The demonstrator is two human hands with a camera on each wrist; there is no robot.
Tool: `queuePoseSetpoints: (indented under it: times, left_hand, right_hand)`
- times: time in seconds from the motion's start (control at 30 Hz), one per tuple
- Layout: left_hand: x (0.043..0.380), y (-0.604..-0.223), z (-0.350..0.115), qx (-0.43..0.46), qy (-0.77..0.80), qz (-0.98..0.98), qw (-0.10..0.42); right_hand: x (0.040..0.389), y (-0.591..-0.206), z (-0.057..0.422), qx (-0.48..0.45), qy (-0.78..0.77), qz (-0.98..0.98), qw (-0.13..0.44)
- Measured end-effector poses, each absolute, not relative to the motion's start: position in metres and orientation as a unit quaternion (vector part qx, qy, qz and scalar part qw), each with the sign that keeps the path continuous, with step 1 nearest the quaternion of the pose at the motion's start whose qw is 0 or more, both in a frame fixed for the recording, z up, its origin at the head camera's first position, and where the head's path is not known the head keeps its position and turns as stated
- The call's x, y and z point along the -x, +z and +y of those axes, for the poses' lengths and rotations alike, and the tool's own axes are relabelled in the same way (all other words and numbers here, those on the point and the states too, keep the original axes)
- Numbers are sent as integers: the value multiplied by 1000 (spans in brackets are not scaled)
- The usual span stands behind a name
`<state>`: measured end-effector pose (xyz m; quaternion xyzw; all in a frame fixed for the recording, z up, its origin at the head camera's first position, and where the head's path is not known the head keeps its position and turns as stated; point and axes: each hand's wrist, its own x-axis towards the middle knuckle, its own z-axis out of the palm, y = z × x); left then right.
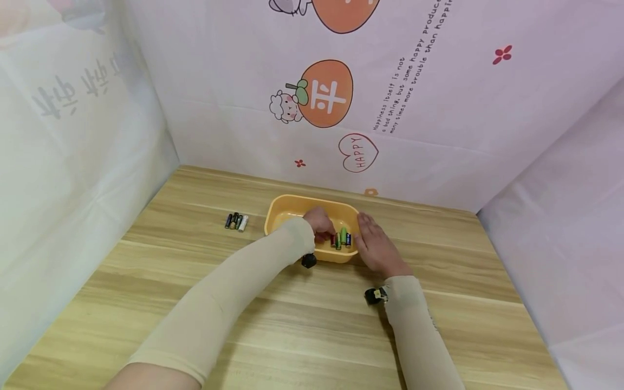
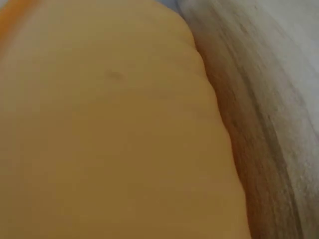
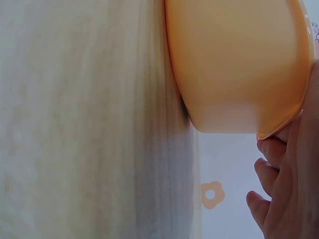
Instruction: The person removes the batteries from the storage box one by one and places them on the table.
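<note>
Sleeved forearms (image 1: 219,303) lie nearest the camera, both reaching toward the yellow bin (image 1: 290,206); the left hand (image 1: 319,221) is down inside it, fingers bent beside the red battery (image 1: 333,241); whether they pinch it or merely touch it cannot be told; the right hand (image 1: 380,250) is unclenched, fingers extended against the bin's right end; 4 batteries (image 1: 343,236), the red included, lie side by side inside the bin near that end; a second group of batteries (image 1: 239,222) lies on the table (image 1: 302,330), left of the bin.

Assessment: good handling calls for bracing the bin with the right hand, working 1 battery at a time and raising it straight past the rim; a dragging finger could roll its neighbours. Edges: the rim surrounds the left hand; the printed backdrop (image 1: 234,97) stands close behind the bin, limiting reach there; room is widest in front of the bin, with a narrower lane between it and the second group.
</note>
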<state>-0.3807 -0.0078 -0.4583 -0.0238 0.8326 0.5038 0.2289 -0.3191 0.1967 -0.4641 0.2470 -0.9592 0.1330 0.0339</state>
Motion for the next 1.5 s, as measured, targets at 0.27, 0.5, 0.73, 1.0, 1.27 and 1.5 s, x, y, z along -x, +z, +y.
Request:
queuePoseSetpoints:
  times: [0.27, 0.5, 0.73, 1.0, 1.27, 1.5]
  left_hand:
    - [386, -462, -7, -7, 450, 866, 219]
    - [388, -460, -15, -14, 428, 876, 223]
    - [386, -458, -18, -11, 436, 874, 215]
    - [379, -455, -23, -35, 428, 877, 215]
    - [375, -447, -23, -38, 417, 882, 215]
    - [373, -448, -21, -57, 411, 883, 222]
  right_hand:
    - [320, -464, 197, -240, 133, -961, 29]
    - [319, -466, 197, -245, 133, -960, 35]
    - [319, -465, 199, -247, 134, -959, 37]
    - [318, -466, 196, -242, 133, -961, 30]
    - [316, -463, 197, -246, 132, -960, 32]
    - [315, -464, 197, -245, 135, -959, 41]
